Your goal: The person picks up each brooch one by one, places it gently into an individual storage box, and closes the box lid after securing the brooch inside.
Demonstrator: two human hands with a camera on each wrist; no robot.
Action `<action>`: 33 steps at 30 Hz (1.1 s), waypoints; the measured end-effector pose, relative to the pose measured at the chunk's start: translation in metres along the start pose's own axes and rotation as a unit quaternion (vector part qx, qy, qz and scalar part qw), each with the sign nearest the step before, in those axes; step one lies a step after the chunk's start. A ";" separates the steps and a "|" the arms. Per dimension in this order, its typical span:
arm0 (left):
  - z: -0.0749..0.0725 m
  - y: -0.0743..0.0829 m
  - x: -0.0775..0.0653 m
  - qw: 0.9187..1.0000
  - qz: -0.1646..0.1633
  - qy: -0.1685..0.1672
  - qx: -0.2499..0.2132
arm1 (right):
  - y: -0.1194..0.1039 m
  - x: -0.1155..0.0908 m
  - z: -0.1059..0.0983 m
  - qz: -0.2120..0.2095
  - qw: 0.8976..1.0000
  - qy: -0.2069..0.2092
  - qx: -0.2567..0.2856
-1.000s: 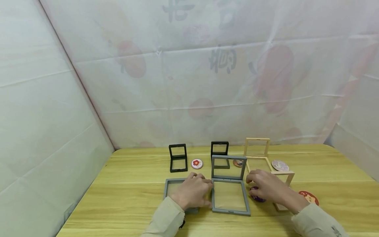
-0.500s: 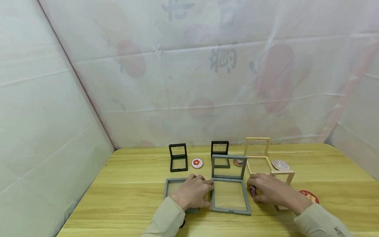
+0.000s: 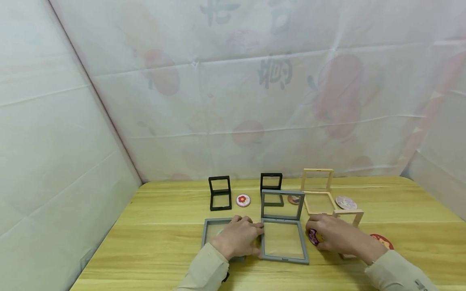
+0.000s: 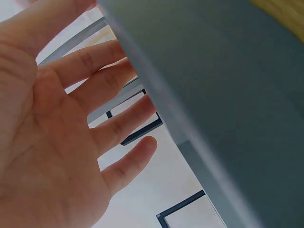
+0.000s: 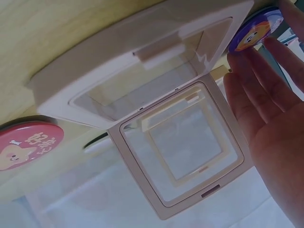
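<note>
While the left hand [image 3: 238,238] rests with loosely stretched fingers against the left edge of the middle grey frame [image 3: 284,220], the right hand [image 3: 333,232] has a purple badge [image 3: 313,237] pinched at its rim, tipped up off flat. That badge is just right of the same frame, which sits on the wooden table [image 3: 164,230] with its lid standing up. There's a second grey frame [image 3: 217,220] mostly hidden under the left hand and forearm, so can't say much about it. Over by the right wrist you've got a pinkish frame [image 3: 348,211], lid raised too, and a red badge [image 3: 382,241] beside it. Behind that, a pale yellow frame [image 3: 320,192] next to a lilac badge [image 3: 346,203]. Further back are two little black ones, the left black frame [image 3: 220,192] and the right black frame [image 3: 271,188], with a red-flower badge [image 3: 243,200] between them. Yet another badge [image 3: 292,200] peeks through the middle grey lid. Pale printed cloth [image 3: 218,101] hangs behind everything.
</note>
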State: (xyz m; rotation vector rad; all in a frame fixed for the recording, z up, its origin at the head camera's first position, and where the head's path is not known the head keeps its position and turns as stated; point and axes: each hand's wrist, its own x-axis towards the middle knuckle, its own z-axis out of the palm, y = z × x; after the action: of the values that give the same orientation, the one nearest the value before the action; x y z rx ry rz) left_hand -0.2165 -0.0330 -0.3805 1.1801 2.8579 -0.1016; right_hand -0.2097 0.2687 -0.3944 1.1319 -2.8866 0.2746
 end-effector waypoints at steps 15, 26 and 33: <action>0.001 0.001 0.001 1.000 0.008 0.016 -0.002 | 0.004 0.000 -0.001 -0.023 0.999 0.018 0.011; 0.002 0.003 0.000 1.000 0.010 0.017 0.005 | 0.002 0.003 0.000 -0.025 0.999 0.037 0.002; 0.003 0.003 -0.001 1.000 0.012 0.023 0.010 | -0.001 0.008 -0.002 -0.036 0.998 0.053 0.002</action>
State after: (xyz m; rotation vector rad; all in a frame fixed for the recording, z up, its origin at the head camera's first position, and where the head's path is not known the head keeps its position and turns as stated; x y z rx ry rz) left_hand -0.2137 -0.0312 -0.3832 1.2361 2.8888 -0.1040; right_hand -0.2152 0.2630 -0.3916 1.1814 -2.7479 0.3293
